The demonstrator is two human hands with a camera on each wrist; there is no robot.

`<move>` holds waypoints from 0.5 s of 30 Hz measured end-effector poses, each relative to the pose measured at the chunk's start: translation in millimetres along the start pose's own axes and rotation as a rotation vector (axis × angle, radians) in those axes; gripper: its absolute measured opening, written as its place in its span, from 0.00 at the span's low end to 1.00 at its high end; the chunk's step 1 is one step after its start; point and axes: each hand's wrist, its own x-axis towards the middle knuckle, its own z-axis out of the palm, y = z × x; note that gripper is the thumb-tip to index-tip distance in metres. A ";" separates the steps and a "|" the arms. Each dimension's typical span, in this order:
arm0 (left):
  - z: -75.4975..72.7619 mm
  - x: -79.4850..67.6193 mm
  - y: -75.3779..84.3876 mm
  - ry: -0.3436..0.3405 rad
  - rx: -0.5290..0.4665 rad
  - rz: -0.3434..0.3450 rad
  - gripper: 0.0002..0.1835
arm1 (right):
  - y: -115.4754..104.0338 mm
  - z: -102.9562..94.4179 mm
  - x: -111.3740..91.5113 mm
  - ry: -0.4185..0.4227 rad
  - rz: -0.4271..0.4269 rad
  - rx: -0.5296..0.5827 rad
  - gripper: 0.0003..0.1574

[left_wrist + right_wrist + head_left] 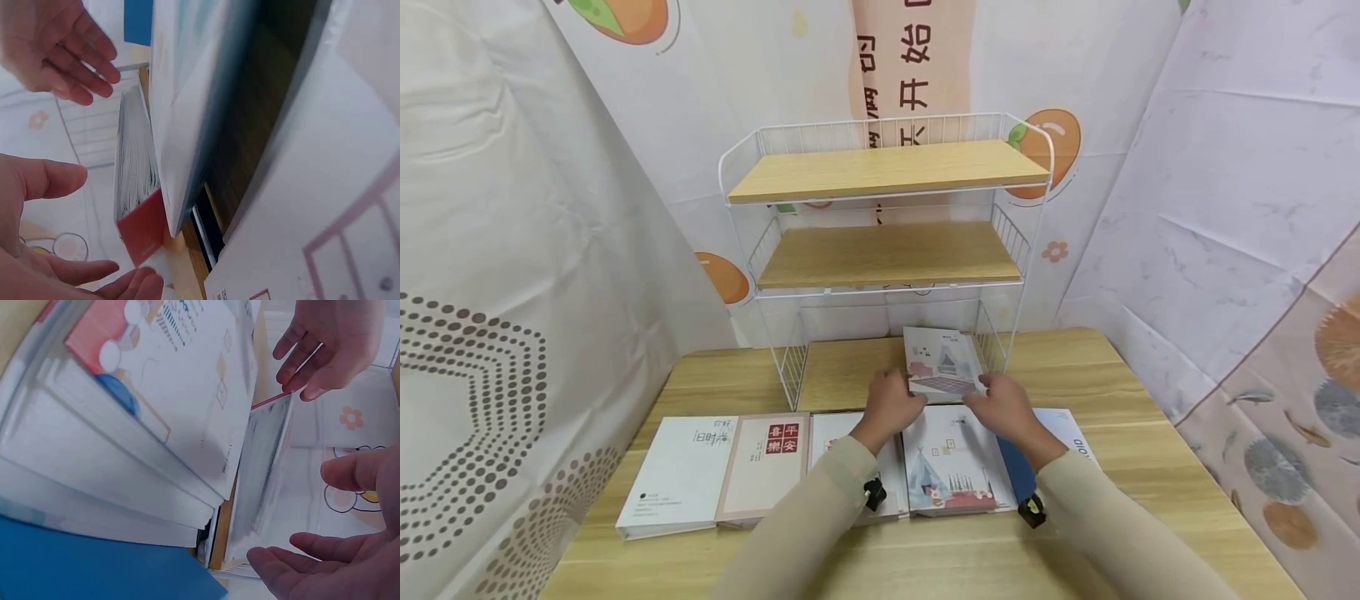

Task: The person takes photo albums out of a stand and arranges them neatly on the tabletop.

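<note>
A book with a pale cover and a tent drawing [946, 357] lies on the bottom board of a white wire rack. My left hand [892, 406] is at its near left corner and my right hand [1004, 407] at its near right corner. In the left wrist view, the left hand's thumb and fingers are spread apart beside the book's page edges [134, 156] and red corner [145, 230]. In the right wrist view, the right hand [369, 544] has its thumb raised off the book, fingertips close by its lower end. Neither hand grips anything.
The three-tier rack has wooden boards, a top [887, 171] and a middle one [891, 254] above the hands. Along the table before it lie several books: a white one [681, 471], a beige one [767, 467], another tent-covered one [953, 467] and a blue one [1017, 471] partly behind the right forearm.
</note>
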 end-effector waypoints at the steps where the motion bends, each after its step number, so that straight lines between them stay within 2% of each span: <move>1: -1.0 1.8 -0.7 -0.020 -0.031 -0.006 0.16 | -1.0 1.0 1.7 0.001 0.005 -0.004 0.38; 6: -2.0 9.3 -4.7 -0.093 -0.183 -0.104 0.25 | -4.4 6.3 9.5 -0.003 0.048 -0.018 0.38; 11: 2.7 11.6 -7.8 -0.135 -0.263 -0.188 0.27 | -3.4 10.9 13.0 -0.006 0.080 -0.020 0.35; 15: 5.7 12.6 -9.8 -0.146 -0.263 -0.183 0.24 | -1.3 13.7 13.9 -0.008 0.082 -0.001 0.32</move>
